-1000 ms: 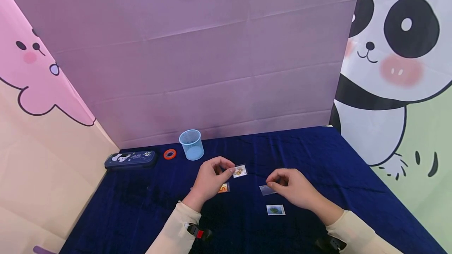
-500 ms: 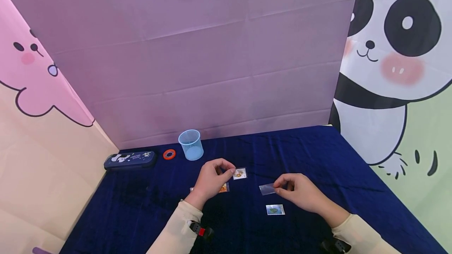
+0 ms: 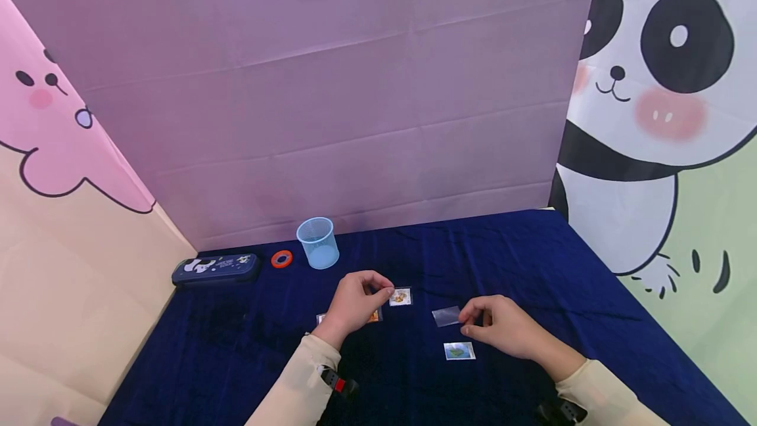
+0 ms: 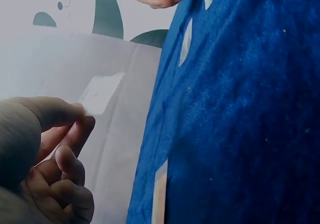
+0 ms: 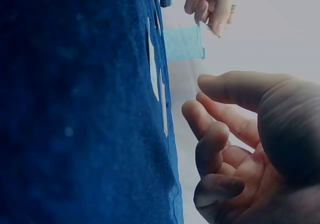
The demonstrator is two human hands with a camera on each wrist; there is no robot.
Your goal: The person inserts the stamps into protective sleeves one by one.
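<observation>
My left hand (image 3: 353,302) pinches a small white-bordered stamp (image 3: 400,296) with a brownish picture, held by its left edge between thumb and forefinger above the cloth. In the left wrist view the stamp (image 4: 102,94) shows pale and in a clear covering. My right hand (image 3: 499,329) hovers with loosely curled fingers, thumb and forefinger apart and nothing between them. Just left of its fingertips lies a clear plastic sleeve (image 3: 445,316). A blue-green stamp (image 3: 459,351) lies nearer to me. Partly hidden behind my left hand is an orange picture piece (image 3: 374,315) on the cloth.
Dark blue cloth (image 3: 402,380) covers the table. Toward the back left stand a light blue mesh cup (image 3: 318,244), an orange tape roll (image 3: 281,259) and a navy pencil case (image 3: 215,269). A mauve curtain (image 3: 355,84) closes off the back.
My right hand has let go of the clear sleeve and drawn back to the right and nearer. The left hand, still holding the stamp, has come slightly lower.
</observation>
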